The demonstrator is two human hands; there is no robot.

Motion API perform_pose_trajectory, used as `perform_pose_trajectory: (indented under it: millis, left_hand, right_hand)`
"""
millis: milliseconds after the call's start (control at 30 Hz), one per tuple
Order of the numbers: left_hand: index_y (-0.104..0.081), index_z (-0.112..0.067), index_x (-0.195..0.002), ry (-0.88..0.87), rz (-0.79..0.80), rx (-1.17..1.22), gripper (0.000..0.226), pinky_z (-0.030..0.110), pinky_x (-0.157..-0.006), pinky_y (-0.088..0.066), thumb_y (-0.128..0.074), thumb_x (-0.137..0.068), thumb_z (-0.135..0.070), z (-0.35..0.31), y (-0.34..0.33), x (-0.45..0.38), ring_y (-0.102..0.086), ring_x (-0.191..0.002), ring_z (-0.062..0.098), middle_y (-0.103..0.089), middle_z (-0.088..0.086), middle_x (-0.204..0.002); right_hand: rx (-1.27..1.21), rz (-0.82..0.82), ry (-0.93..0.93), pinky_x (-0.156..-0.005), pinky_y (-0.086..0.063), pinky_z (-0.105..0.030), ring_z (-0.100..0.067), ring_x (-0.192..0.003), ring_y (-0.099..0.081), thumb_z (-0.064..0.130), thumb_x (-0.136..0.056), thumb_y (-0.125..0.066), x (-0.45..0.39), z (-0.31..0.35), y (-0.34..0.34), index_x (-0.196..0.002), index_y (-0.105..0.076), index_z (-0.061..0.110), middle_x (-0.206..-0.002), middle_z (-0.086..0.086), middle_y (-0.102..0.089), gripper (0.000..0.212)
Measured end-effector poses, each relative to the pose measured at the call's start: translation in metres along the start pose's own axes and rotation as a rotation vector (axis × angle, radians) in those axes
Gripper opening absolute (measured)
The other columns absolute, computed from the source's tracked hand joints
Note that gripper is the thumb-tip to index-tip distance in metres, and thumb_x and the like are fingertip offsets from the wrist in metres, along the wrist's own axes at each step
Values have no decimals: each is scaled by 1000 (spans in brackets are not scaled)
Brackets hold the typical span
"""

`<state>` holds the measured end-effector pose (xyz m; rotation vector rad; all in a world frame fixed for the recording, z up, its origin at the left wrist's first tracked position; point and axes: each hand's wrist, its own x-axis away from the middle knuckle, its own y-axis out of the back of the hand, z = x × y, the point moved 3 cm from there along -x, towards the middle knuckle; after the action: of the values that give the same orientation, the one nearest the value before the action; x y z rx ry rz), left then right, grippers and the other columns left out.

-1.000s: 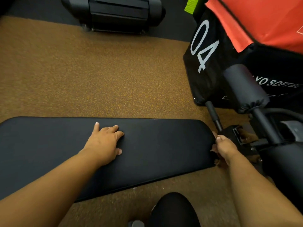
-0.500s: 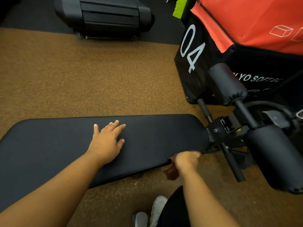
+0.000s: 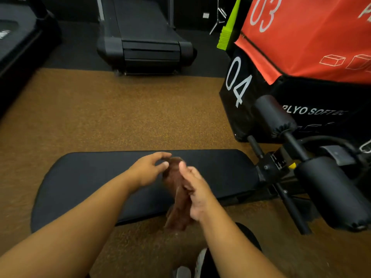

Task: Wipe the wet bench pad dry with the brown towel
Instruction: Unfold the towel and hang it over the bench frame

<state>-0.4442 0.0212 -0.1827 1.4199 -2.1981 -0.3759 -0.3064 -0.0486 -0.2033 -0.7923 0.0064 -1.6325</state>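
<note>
Brown towel (image 3: 176, 189) was bunched into a long strip, held above the black bench pad (image 3: 90, 187), long axis running from the pad's middle down toward the person, lower end hanging past the pad's near edge over the brown speckled floor (image 3: 120, 117). Right hand (image 3: 195, 194) grip clenched around the strip. Left hand (image 3: 147, 170) pinched the towel's upper end with curled fingers. Pad's long axis ran left-right. Black plyo box marked 04 (image 3: 239, 85) stood far right.
</note>
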Motion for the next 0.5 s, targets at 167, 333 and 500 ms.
perform_pose_trajectory:
  millis: [167,333,500]
  left_hand:
    - [-62,-6,-117,28,209,654,36,43,-91,-49,-59,-88,-26,-47,10,24,-64,-98,25,-68,14,-108]
    - [-62,-9,-85,-161,54,565,4,27,-74,-50,-60,-87,-11,-108,21,42,-59,-79,16,-63,9,-86]
    - [-69,-12,-86,-372,-62,372,12,22,-72,-51,-58,-92,-15,-167,15,61,-61,-76,9,-66,3,-83]
  right_hand:
    - [148,155,161,-86,-49,-46,-31,-86,-64,16,-79,-72,33,63,-19,-91,-63,10,-91,-19,-67,16]
    - [455,59,395,-82,-53,-43,-27,-92,-68,17,-92,-59,64,98,-10,-104,-56,12,-96,-13,-72,14]
    - [866,-16,617,-80,-49,-26,-6,-92,-63,29,-94,-55,96,129,14,-106,-64,29,-95,10,-69,15]
